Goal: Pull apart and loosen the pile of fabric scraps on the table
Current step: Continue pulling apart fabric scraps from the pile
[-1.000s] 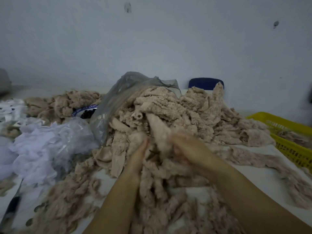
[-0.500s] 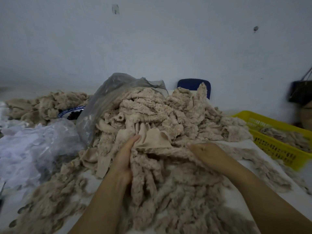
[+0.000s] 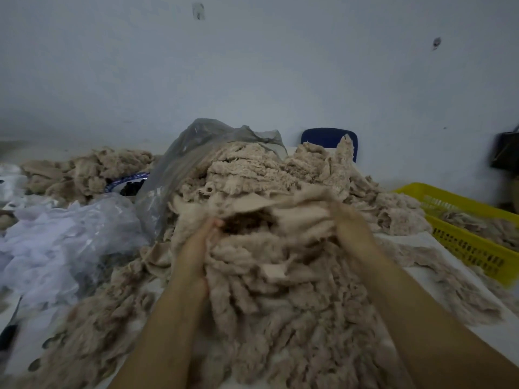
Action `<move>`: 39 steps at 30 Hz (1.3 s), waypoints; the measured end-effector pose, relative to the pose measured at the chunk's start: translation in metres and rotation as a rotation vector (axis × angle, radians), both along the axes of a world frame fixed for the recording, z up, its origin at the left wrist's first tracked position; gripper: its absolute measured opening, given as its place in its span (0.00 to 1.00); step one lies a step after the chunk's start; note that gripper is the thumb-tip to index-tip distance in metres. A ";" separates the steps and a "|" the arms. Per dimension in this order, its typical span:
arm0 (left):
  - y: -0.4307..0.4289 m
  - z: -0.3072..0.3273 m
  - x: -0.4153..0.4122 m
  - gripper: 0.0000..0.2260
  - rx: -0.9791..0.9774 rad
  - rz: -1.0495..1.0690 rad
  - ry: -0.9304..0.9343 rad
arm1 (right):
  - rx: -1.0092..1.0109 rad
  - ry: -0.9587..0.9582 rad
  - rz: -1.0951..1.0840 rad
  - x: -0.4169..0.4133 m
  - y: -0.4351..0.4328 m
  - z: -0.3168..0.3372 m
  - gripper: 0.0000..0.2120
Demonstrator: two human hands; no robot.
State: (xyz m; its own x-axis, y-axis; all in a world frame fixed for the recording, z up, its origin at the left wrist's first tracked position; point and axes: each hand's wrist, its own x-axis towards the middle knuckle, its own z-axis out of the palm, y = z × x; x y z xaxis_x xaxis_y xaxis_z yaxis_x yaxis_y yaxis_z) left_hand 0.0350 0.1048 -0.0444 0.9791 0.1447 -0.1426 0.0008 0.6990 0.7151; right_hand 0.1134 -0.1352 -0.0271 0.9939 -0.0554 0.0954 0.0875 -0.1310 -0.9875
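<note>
Frilly beige scraps [image 3: 280,304] heaped at twelve o'clock; left hand [image 3: 196,248] grip clutching a clump, right hand [image 3: 354,231] grip blurred, can't tell.

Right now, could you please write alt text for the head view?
A left hand grips a bunch in a big pile of beige fabric scraps on a table; the right hand, blurred, is in it too. Behind lies a grey plastic bag, a yellow basket at right.

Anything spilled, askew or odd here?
Nothing damaged. The pile of fabric scraps spills from the slumped grey plastic bag and trails across the table toward the yellow basket. The left hand and right hand grip into it, so the mess looks expected.
</note>
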 end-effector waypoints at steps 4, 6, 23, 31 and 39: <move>0.029 0.000 0.001 0.15 -0.223 0.190 -0.141 | 0.482 0.126 -0.257 0.006 -0.063 0.002 0.13; 0.032 0.003 -0.002 0.21 -0.244 0.224 -0.214 | 0.527 0.099 -0.307 0.007 -0.075 0.002 0.10; -0.028 0.015 -0.009 0.13 0.613 -0.079 0.037 | 0.726 0.125 0.075 -0.047 -0.040 0.027 0.05; -0.088 0.045 0.025 0.20 0.158 -0.440 0.167 | 0.298 0.130 0.457 -0.081 -0.003 0.012 0.10; -0.013 0.068 0.036 0.19 -0.169 0.058 -0.108 | 0.465 0.075 0.073 -0.057 -0.090 0.003 0.11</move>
